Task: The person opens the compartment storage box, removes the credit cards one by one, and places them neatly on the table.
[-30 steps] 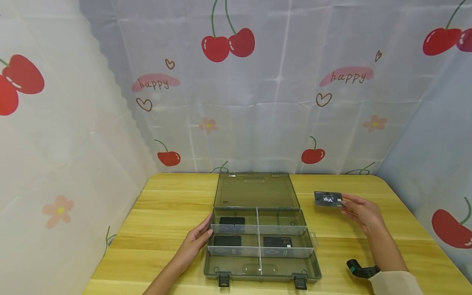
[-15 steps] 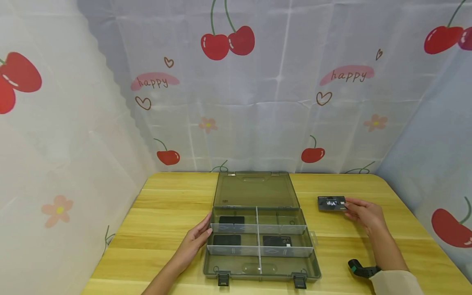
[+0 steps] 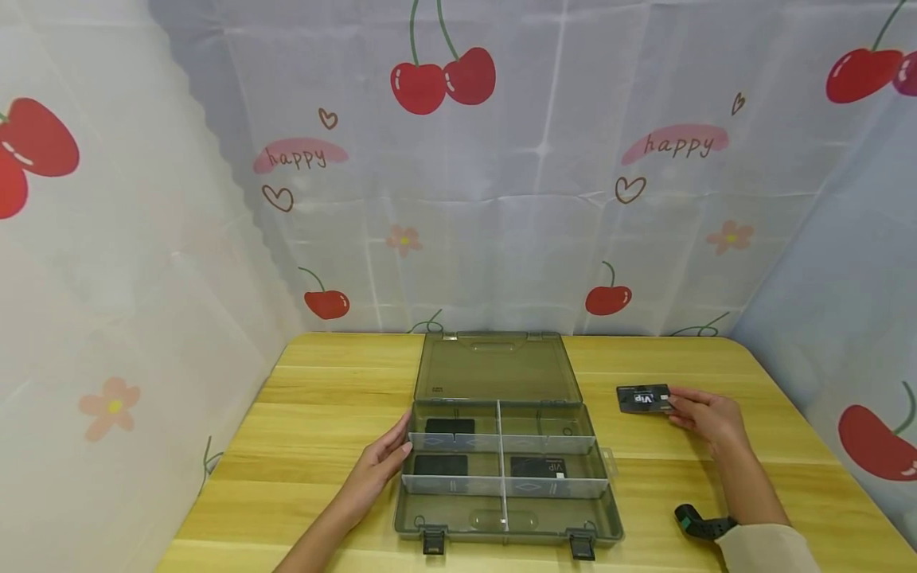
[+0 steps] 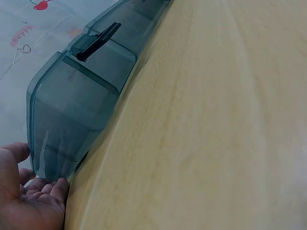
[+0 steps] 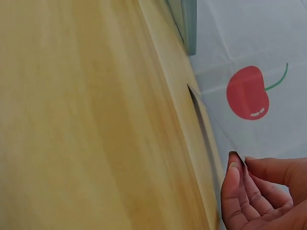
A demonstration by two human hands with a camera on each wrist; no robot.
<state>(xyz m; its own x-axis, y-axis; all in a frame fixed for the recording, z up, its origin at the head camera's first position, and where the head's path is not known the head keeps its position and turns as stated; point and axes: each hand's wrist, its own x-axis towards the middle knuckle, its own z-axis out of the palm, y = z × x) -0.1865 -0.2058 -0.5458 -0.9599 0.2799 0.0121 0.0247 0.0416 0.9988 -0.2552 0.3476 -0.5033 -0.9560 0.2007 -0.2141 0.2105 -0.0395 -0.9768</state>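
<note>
My right hand [image 3: 711,422] pinches a black VIP card [image 3: 642,399] by its right end, to the right of the box. In the right wrist view the card [image 5: 218,120] is edge-on between thumb and fingers, its far corner low by the wood. A smoky clear divided storage box [image 3: 509,539] lies with its lid [image 3: 496,374] folded back. My left hand [image 3: 380,465] holds the box's left side, thumb at the rim and fingers along the outer wall. Dark cards lie in the back left [image 3: 450,426], middle left and middle right compartments; the middle right card [image 3: 537,467] reads VIP.
The box stands on a wood-grain table [image 3: 329,398]. A black strap-like piece [image 3: 702,524] is at the right wrist by the sleeve. Two black latches [image 3: 434,543] stick out at the box's front. A cherry-print curtain [image 3: 494,199] rises behind the table.
The right hand has lowered the card slightly toward the table, to a small degree rightward. The left hand stays at the box's side, and the cards inside have not moved.
</note>
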